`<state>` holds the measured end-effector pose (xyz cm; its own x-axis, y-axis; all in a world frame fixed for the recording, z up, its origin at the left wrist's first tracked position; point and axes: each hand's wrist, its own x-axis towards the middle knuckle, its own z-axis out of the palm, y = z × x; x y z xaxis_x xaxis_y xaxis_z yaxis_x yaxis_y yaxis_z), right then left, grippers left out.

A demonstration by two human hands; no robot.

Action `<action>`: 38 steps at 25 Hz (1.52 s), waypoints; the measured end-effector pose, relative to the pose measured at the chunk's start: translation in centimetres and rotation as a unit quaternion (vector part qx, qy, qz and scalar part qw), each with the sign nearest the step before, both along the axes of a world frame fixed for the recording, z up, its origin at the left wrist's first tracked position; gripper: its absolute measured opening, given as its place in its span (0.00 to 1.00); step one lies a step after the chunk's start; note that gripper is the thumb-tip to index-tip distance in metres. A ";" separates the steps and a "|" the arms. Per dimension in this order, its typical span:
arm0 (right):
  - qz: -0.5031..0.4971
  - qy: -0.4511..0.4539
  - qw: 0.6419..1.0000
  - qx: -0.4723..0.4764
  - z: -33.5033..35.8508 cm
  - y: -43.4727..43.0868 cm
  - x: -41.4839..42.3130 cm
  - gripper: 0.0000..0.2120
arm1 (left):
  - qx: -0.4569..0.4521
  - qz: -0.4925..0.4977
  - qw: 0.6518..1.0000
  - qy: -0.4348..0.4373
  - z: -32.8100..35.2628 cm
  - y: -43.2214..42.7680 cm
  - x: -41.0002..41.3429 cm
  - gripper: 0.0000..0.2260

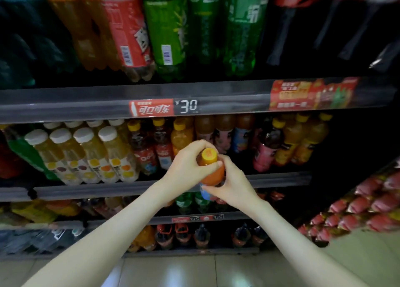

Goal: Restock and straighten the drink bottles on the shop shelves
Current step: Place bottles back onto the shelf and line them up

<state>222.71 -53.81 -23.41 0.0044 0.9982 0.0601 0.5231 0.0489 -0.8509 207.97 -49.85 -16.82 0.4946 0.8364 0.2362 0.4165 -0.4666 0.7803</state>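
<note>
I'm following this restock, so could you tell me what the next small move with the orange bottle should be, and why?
Probably ease the orange bottle forward into the middle shelf row. Both hands hold it, left hand at the neck, right hand lower down, just in front of similar yellow-capped bottles.

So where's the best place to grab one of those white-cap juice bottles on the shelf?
Probably by the shoulder just under the white cap, coming from the front. The white-cap bottles stand packed side by side, so their sides are blocked, but their tops lean out toward the aisle under the shelf edge.
</note>
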 end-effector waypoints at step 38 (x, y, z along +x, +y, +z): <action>-0.134 -0.310 0.938 0.074 -4.5 2.2 1.0 0.44 | 0.212 0.216 0.896 0.325 -11.4 2.2 -3.0 0.38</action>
<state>223.72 -51.62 -27.88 0.1725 0.9466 0.2723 0.9260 -0.0616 -0.3724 204.98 -47.61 -28.21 0.2956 0.8858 0.3579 0.9315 -0.3504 0.0979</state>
